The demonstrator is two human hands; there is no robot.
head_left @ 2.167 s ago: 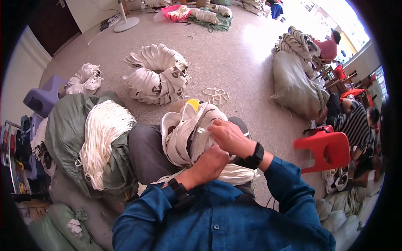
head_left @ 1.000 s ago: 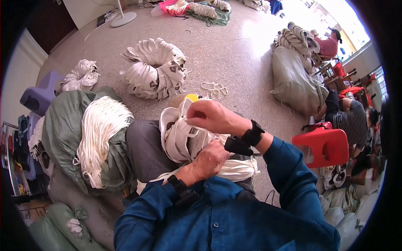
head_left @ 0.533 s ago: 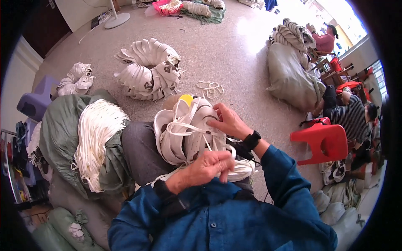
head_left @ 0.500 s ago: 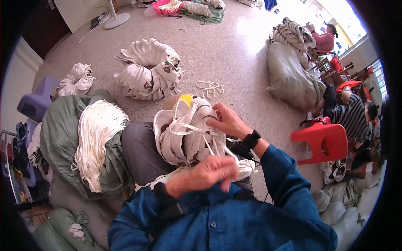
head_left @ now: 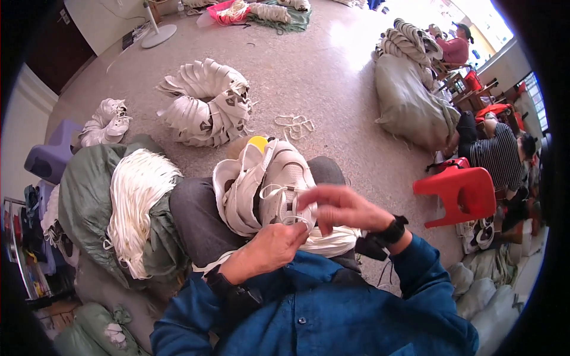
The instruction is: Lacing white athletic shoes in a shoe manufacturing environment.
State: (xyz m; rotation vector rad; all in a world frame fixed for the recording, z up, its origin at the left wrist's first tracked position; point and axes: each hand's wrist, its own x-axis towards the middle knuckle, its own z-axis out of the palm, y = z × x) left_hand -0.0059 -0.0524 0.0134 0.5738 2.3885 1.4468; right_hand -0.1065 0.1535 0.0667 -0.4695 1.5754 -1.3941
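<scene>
A bundle of off-white shoe uppers [head_left: 237, 190] rests on my lap. The front one, a shoe upper [head_left: 288, 172] with eyelets, has a thin white shoelace [head_left: 274, 191] strung across its opening. At its lower end, my left hand [head_left: 270, 252] is closed in a pinch on the shoelace, though the fingertips partly hide it. Just right of that, my right hand [head_left: 347, 209] hovers over the upper. Its forefinger is smeared by motion, with thumb and forefinger apart. More white laces [head_left: 332, 240] lie across my lap under the hands.
A green sack [head_left: 89, 202] at my left carries a thick hank of white laces [head_left: 139, 204]. Ahead on the floor lie a ring of uppers [head_left: 208, 107] and a loose lace [head_left: 295, 126]. To the right stand a red stool [head_left: 457, 193] and a full sack [head_left: 409, 104]; other people sit beyond.
My right hand has come down and inward from the far side of the upper. My left hand has lowered to its near end. The upper now stands more upright, its lace opening turned toward me.
</scene>
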